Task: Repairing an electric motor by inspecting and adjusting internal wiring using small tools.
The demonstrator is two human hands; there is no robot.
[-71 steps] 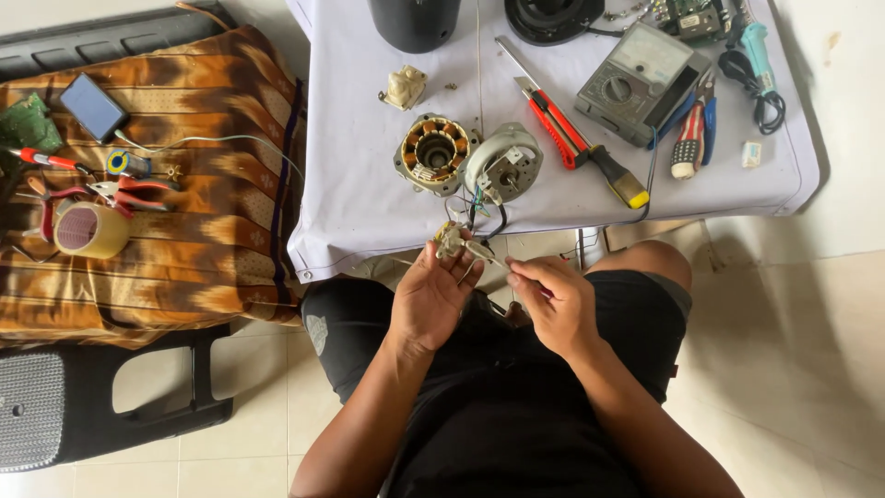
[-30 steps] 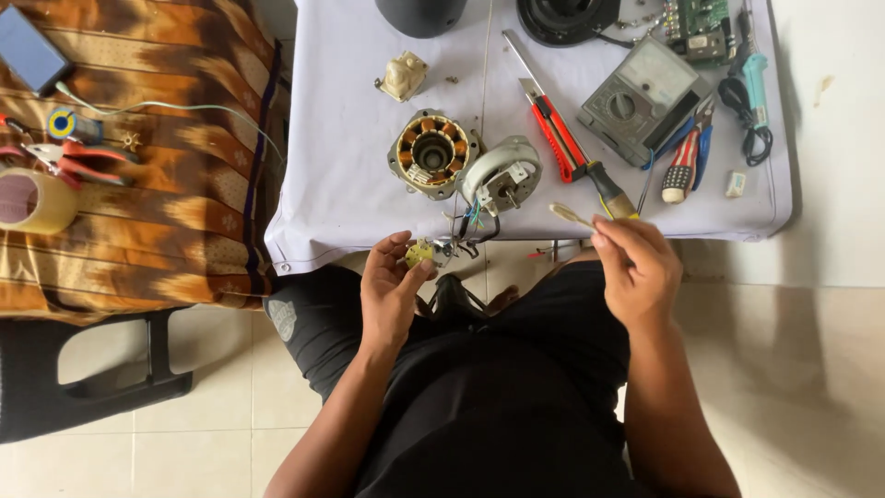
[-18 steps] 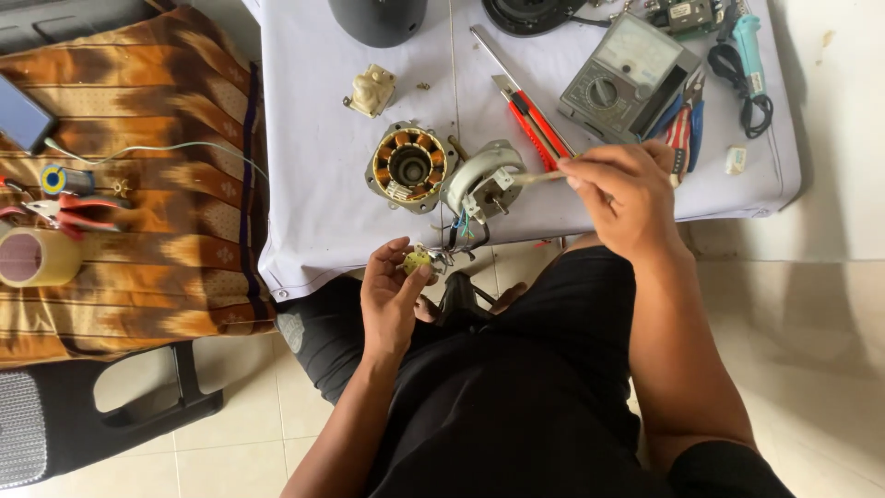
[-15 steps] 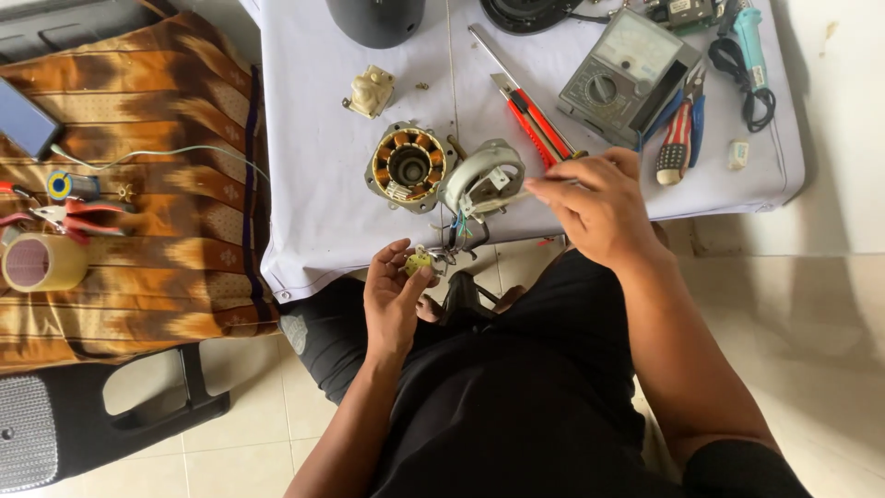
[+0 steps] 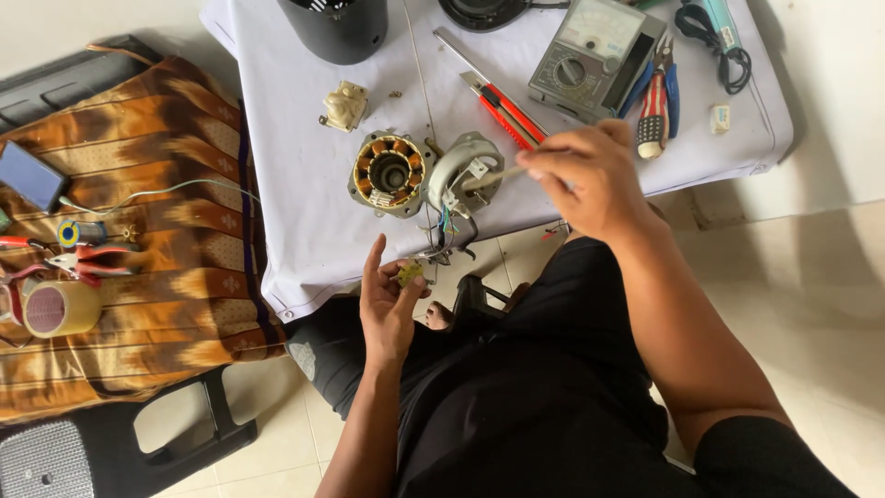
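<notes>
My left hand (image 5: 387, 300) holds a small yellowish part (image 5: 409, 273) in front of the table's near edge; thin coloured wires (image 5: 446, 231) run up from it to a grey motor housing (image 5: 461, 170) on the white cloth. My right hand (image 5: 590, 175) grips a slim pale tool (image 5: 493, 177) whose tip rests on that housing. A stator with copper windings (image 5: 391, 174) lies just left of the housing.
On the white-covered table (image 5: 295, 184) lie a red-handled knife (image 5: 502, 97), an analog multimeter (image 5: 595, 51), pliers (image 5: 656, 101), a black cylinder (image 5: 336, 28) and a cream plastic piece (image 5: 345, 104). To the left, a brown patterned cloth (image 5: 157, 240) carries a tape roll (image 5: 60, 309), a phone (image 5: 32, 175) and small pliers (image 5: 83, 263).
My right hand picked up the slim tool from the table's right side and brought it left onto the motor housing. My left hand has stayed below the table edge with the small part.
</notes>
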